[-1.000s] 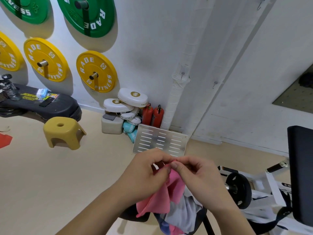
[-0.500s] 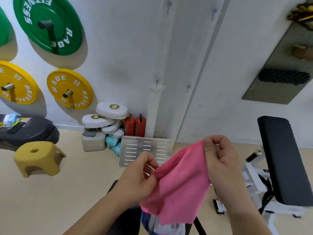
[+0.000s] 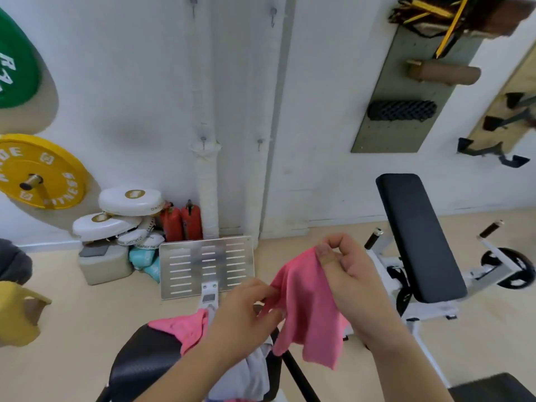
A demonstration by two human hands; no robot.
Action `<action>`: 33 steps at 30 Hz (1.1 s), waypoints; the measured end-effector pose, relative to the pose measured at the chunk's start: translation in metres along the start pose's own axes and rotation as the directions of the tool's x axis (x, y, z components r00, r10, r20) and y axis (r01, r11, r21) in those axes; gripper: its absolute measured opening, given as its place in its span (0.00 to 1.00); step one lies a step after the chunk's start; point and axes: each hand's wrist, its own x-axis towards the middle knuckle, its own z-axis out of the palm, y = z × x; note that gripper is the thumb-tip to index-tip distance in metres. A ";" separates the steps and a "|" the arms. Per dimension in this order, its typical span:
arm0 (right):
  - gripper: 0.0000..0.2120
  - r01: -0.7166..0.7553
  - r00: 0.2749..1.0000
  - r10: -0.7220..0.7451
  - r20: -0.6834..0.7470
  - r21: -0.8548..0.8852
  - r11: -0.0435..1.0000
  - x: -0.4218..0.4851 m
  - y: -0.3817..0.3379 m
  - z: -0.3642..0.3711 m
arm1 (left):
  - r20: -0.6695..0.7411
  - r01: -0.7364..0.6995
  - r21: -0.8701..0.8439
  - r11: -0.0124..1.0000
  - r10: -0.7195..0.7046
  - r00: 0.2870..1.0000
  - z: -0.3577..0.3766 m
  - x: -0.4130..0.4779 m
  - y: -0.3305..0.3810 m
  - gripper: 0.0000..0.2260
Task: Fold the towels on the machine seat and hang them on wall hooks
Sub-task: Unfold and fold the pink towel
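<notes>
Pink towel (image 3: 307, 309) hangs loose and unfolded above the black seat (image 3: 139, 364); a 2nd pink towel (image 3: 185, 329) and a grey towel (image 3: 249, 372) sit crumpled on it.

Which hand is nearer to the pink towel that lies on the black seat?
Left. The left hand is just right of the pink towel on the seat, pinching the raised pink towel at its left edge; the right hand is farther right and higher, pinching its top corner.

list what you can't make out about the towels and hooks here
Head view only:
- towel pile on the seat: left hand and forearm cover it, count unclear.
- held pink towel: top corner hidden under right hand.
- wall hooks: too small to judge shape.
- green plate: cut off by left edge.
</notes>
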 end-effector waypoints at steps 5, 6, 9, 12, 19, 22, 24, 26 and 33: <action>0.06 -0.030 0.997 0.023 0.079 0.083 0.996 -0.003 0.010 -0.032 | -0.071 -0.066 0.038 0.997 0.069 0.995 0.052 0.006 0.011 0.17; 0.06 -0.044 0.995 0.034 0.099 0.107 0.993 -0.004 0.012 -0.037 | -0.085 -0.059 0.043 0.997 0.062 0.994 0.058 0.007 0.010 0.16; 0.07 -0.041 0.990 0.022 0.137 0.141 0.989 -0.006 0.017 -0.044 | -0.040 -0.069 0.038 0.997 0.071 0.997 0.069 0.008 0.008 0.08; 0.07 -0.035 0.988 0.015 0.151 0.133 0.991 -0.002 0.021 -0.051 | -0.102 -0.105 0.055 0.993 0.110 0.989 0.073 0.011 0.009 0.04; 0.09 -0.049 0.995 0.059 -0.086 0.105 0.993 0.023 0.043 -0.067 | -0.106 -0.036 0.201 0.979 0.058 0.993 0.046 -0.004 -0.023 0.06; 0.10 -0.058 0.992 0.069 -0.103 0.105 0.993 0.033 0.053 -0.061 | -0.002 -0.015 0.225 0.974 0.016 1.000 0.045 -0.009 -0.035 0.10; 0.10 -0.066 0.986 0.075 -0.147 0.068 0.995 0.039 0.060 -0.062 | 0.019 -0.002 0.234 0.972 -0.002 1.000 0.039 -0.011 -0.046 0.08; 0.09 -0.073 0.972 0.078 -0.221 0.029 0.997 0.046 0.068 -0.068 | 0.000 0.019 0.239 0.971 -0.020 1.000 0.028 -0.013 -0.056 0.08; 0.07 -0.099 0.927 0.087 -0.365 -0.015 0.995 0.057 0.088 -0.087 | -0.160 0.165 -0.003 0.986 -0.163 0.974 -0.021 -0.002 -0.020 0.06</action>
